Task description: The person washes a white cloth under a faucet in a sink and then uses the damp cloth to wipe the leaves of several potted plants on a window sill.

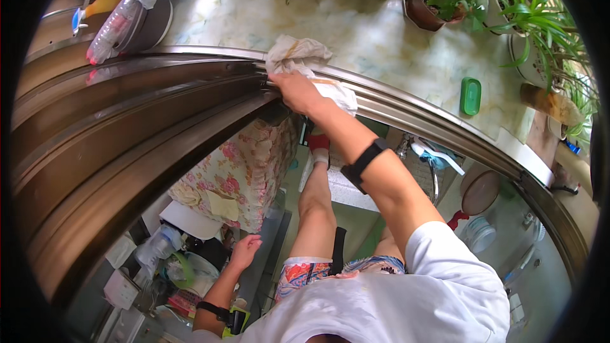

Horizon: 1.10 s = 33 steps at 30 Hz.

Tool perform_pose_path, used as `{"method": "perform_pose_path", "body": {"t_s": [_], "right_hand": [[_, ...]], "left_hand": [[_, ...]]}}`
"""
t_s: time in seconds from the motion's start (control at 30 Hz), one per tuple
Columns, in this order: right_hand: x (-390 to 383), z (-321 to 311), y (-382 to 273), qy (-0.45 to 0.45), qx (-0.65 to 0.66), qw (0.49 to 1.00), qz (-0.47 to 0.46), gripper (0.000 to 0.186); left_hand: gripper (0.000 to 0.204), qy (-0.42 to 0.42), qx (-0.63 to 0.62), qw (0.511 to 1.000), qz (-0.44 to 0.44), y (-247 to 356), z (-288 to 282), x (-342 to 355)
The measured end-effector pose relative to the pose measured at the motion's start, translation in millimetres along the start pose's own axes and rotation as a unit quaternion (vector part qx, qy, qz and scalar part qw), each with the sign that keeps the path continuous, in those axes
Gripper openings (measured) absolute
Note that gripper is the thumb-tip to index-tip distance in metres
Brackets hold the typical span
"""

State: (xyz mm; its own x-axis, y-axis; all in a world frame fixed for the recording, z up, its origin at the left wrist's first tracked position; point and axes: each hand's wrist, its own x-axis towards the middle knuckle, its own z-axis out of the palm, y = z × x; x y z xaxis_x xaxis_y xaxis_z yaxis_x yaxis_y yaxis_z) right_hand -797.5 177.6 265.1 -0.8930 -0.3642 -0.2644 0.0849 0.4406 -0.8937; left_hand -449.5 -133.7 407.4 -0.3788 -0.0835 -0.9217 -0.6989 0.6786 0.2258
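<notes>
The right hand (pixel 296 92) has its fingers closed on a white cloth (pixel 297 52), which lies bunched across the window track (pixel 422 109), against the brown frame (pixel 190 76). The left hand (pixel 244 251) hangs near the floral cover (pixel 238 162), fingers loose, grasping nothing I can see.

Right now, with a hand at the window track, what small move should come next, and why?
Probably a short wipe to the right: the right hand holds the white cloth on the window track, beside the ends of the sliding panes, while the track runs on uncovered to the right.
</notes>
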Motion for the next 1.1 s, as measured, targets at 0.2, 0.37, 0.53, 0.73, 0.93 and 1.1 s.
{"method": "perform_pose_path", "body": {"t_s": [0.2, 0.37, 0.53, 0.73, 0.93, 1.1], "right_hand": [[12.4, 29.7, 14.8, 0.127, -0.218, 0.966, -0.049, 0.019], [-57.5, -11.5, 41.9, 0.145, -0.285, 0.947, 0.029, 0.020], [-210.1, -115.9, 131.4, 0.145, -0.178, 0.966, 0.121, 0.019], [-394.9, -225.6, 211.9, 0.228, -0.324, 0.918, 0.011, 0.037], [-490.5, -298.1, 191.8, 0.313, -0.077, 0.943, 0.082, 0.032], [-582.2, -383.3, 125.4, 0.494, -0.261, 0.822, 0.110, 0.023]], "left_hand": [[0.029, -0.012, -0.073, 0.997, -0.030, 2.2, -4.1, 14.0], [0.028, -0.010, -0.025, 1.000, 0.013, 19.6, 2.2, 16.2], [0.030, -0.032, 0.041, 0.998, 0.045, 37.4, 28.6, 30.4], [0.028, -0.065, 0.036, 0.995, 0.061, 45.6, 73.3, 42.7], [0.027, -0.094, 0.100, 0.990, 0.043, 52.9, 97.7, 40.2], [0.026, -0.066, 0.109, 0.990, 0.055, 59.6, 94.0, 44.8]]}}
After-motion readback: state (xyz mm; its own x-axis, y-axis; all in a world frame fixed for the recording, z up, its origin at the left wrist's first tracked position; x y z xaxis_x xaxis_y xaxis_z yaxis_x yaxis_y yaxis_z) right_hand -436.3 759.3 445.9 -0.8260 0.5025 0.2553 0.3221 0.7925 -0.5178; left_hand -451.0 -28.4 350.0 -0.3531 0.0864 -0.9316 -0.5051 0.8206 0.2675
